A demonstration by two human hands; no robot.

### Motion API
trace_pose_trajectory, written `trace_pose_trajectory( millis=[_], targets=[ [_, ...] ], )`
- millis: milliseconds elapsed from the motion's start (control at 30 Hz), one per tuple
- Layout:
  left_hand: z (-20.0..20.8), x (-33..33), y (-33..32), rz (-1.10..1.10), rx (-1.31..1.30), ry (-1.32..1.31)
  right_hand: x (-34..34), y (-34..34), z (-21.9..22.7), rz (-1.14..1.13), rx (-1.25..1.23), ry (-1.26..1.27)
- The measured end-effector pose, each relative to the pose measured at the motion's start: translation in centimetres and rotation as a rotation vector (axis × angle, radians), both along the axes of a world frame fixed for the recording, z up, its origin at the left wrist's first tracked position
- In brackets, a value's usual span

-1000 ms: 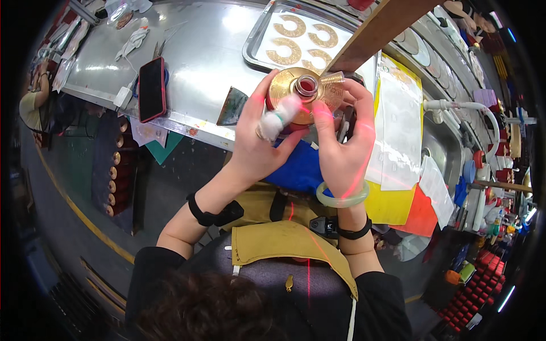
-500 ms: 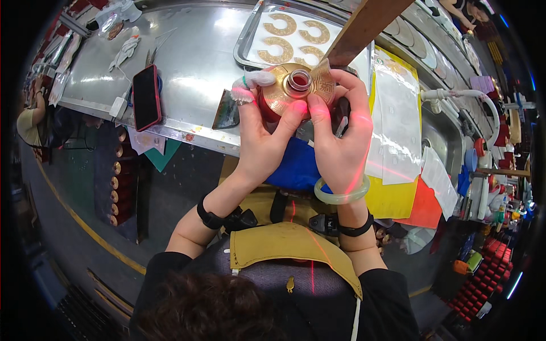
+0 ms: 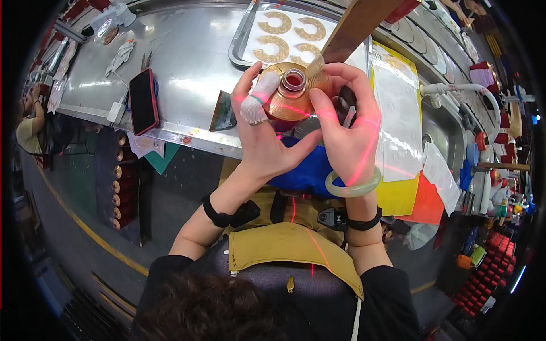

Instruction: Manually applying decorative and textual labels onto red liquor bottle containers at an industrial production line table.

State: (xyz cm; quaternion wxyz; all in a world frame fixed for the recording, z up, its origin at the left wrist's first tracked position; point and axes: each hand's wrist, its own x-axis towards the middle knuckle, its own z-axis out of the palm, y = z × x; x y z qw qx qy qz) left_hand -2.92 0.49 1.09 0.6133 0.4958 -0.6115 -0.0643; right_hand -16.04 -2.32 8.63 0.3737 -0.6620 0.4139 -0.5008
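A round bottle with a shiny gold shoulder [image 3: 288, 108] and an open, clear-rimmed neck [image 3: 293, 80] sits between my hands at the table's front edge. At the right of the neck, a curved gold label [image 3: 315, 69] sticks up from the shoulder. My left hand [image 3: 263, 113] is curled on the bottle's left side, its thumb lifted away; a white cloth cover [image 3: 259, 101] sheathes one finger, which lies on the gold shoulder. My right hand [image 3: 350, 122] grips the label's right part, thumb pressed on it. Against the right palm rests a dark-handled tool [image 3: 346, 105], partly hidden.
Several C-shaped gold labels lie on a white sheet in a metal tray [image 3: 234, 52] behind the bottle. A wooden post [image 3: 359, 28] slants past it. On the steel table [image 3: 187, 51] are a phone [image 3: 143, 101], a dark flat blade-like piece [image 3: 223, 112] and scissors [image 3: 147, 58]. At right is a sink [image 3: 441, 122].
My left thumb has left the gold shoulder and swung to the right. The cloth-covered finger has moved onto the shoulder beside the neck. My right thumb still presses near the label.
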Motion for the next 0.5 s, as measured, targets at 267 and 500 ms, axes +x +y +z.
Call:
trace_pose_trajectory(
  millis=[267,500],
  targets=[
    [-0.6,1.6,-0.5,-0.225,0.197,0.208,-0.5,-0.1,-0.3,-0.027,0.070,0.023],
    [-0.9,0.9,0.2,-0.019,0.012,-0.008,-0.4,0.3,0.2,0.014,0.052,-0.016]
  ],
)
